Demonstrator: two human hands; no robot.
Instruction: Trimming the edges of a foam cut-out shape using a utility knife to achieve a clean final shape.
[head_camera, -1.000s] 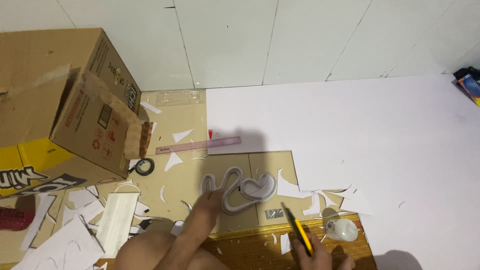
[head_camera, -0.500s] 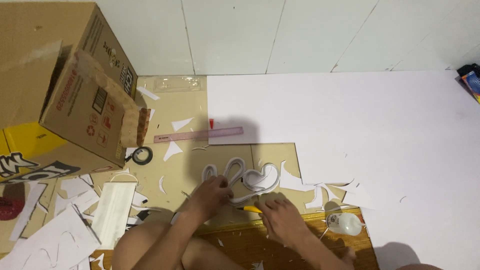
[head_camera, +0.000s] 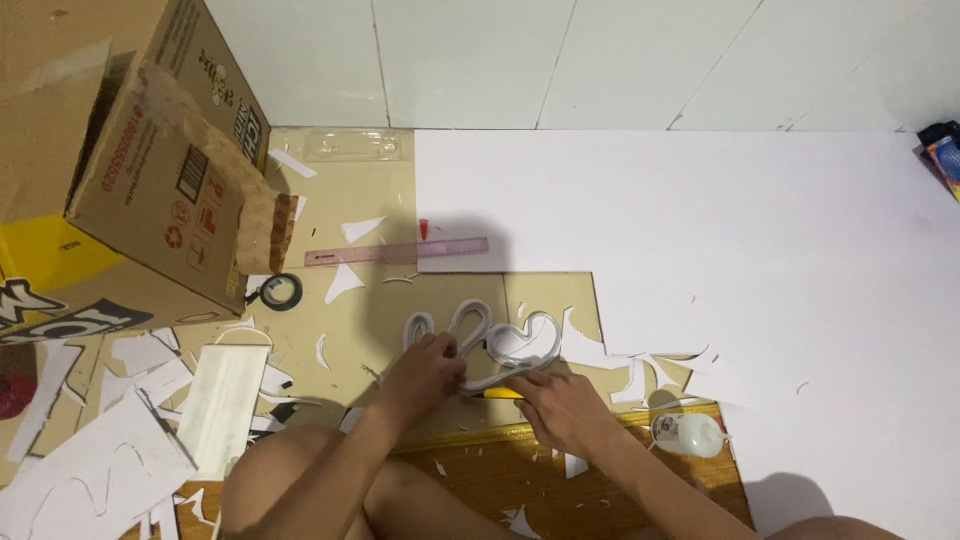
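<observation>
The white curled foam-strip letter shape (head_camera: 487, 340) lay on the brown cardboard sheet (head_camera: 380, 300) just ahead of both hands, long axis left–right — left hand (head_camera: 425, 372) fingers pinching its lower left loop, right hand (head_camera: 560, 408) fingers curled, nearly closed, at its lower edge over a yellow utility knife (head_camera: 503, 394).

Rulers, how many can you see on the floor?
1: a pink ruler lying flat between the cardboard box and the white sheet; paper scraps could hide others.

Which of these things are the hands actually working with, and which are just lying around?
In use: curly white foam-board shape, left hand, right hand, yellow craft knife.

Lying about: pink plastic ruler, black tape roll, brown cardboard box, white glue bottle.
</observation>
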